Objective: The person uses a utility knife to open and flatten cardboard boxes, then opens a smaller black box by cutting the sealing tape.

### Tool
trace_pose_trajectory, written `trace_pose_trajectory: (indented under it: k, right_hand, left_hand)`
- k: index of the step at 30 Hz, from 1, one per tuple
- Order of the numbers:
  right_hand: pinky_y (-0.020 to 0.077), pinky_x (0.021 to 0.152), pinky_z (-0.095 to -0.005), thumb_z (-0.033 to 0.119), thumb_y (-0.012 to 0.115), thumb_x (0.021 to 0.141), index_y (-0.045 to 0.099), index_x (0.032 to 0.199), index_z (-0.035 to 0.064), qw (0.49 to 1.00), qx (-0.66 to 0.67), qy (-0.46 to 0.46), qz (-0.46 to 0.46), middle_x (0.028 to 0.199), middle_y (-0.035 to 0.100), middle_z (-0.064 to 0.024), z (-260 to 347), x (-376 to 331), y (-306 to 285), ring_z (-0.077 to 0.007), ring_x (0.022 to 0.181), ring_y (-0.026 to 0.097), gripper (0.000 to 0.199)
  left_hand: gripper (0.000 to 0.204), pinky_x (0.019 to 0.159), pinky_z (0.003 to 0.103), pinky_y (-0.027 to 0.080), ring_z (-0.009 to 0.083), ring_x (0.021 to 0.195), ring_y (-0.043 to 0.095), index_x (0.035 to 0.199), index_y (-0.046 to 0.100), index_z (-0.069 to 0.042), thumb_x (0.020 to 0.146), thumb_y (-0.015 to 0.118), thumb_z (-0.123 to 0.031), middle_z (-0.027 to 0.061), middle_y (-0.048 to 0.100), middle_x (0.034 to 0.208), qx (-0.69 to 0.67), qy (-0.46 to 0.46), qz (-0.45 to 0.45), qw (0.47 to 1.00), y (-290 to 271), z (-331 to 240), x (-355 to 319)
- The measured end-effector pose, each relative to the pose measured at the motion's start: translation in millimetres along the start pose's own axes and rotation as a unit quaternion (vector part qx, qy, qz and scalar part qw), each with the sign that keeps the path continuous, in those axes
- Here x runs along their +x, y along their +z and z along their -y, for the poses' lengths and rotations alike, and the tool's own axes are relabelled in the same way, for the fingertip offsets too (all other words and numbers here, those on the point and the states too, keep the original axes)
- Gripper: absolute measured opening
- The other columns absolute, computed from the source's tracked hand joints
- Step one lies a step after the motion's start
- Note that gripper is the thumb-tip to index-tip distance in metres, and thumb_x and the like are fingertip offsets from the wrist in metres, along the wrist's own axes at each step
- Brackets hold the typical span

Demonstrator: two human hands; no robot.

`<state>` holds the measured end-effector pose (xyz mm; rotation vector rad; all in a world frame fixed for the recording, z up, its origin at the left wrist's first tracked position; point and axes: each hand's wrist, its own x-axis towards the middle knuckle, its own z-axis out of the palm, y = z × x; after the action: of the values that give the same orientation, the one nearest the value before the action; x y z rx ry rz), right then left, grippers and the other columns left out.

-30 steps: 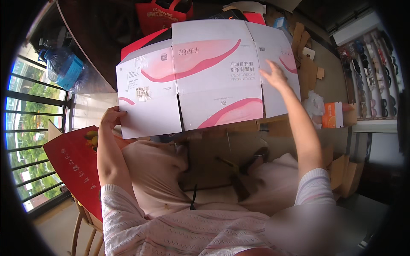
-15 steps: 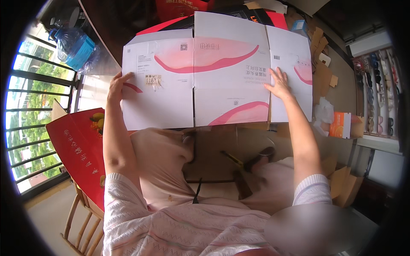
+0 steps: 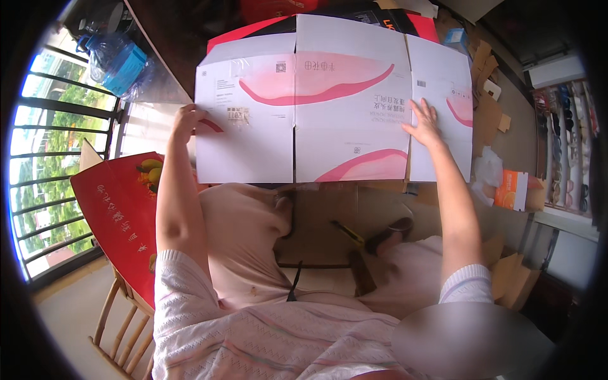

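A flattened white cardboard box (image 3: 354, 145) with pink wavy shapes lies opened out before me, creased into panels with slits between them. Its printing is upside down from where I sit. My left hand (image 3: 187, 123) grips the left edge, fingers curled over onto the printed side. On the right-hand part my right hand (image 3: 424, 123) rests flat with fingers spread, close to the crease of the right panel. Under the far edge, a black-and-red printed cardboard sheet (image 3: 278, 31) sticks out.
A red box (image 3: 120, 215) stands at my left by a wooden chair (image 3: 120, 329). Beyond it are a large blue-labelled plastic bottle (image 3: 117, 66) and a barred window (image 3: 54, 171). At right lie cardboard scraps (image 3: 484, 69) and an orange-white box (image 3: 510, 189). A yellow-black tool (image 3: 347, 233) lies below.
The flattened box sits slightly farther right and away from me, in a view that has shifted a little. My left hand has slid a little along its edge; the right hand stays spread on it.
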<state>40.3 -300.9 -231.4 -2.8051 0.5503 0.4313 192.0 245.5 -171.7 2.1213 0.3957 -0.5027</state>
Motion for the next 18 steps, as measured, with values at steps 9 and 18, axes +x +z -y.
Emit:
trace_pose_trajectory:
  k: [9, 18]
  right_hand:
    - [0.0262, 0.103, -0.0516, 0.034, 0.069, 0.070, 0.026, 0.138, 0.0295, 1.000, 0.010, -0.003, 0.005, 0.148, 0.009, -0.0017, -7.5, 6.0, -1.0, -0.0344, 0.134, 0.010, 0.080]
    - [0.0229, 0.101, -0.0564, 0.049, 0.071, 0.065, 0.018, 0.140, 0.0212, 0.990, 0.127, -0.049, -0.042, 0.142, 0.010, -0.0262, 119.0, -27.4, 11.2, -0.0518, 0.128, 0.006, 0.096]
  left_hand:
    - [0.040, 0.057, 0.035, 0.054, 0.0247, 0.061, 0.063, 0.100, 0.057, 0.006, 0.075, 0.067, -0.023, 0.0162, 0.063, 0.080, -0.186, -0.053, -0.035, 0.980, 0.8, -32.8, -11.8]
    - [0.038, 0.067, 0.037, 0.055, 0.0255, 0.078, 0.063, 0.106, 0.054, 0.003, 0.077, 0.067, -0.018, 0.0164, 0.062, 0.092, -0.297, 0.041, 0.029, 0.954, -25.7, -22.5, -13.4]
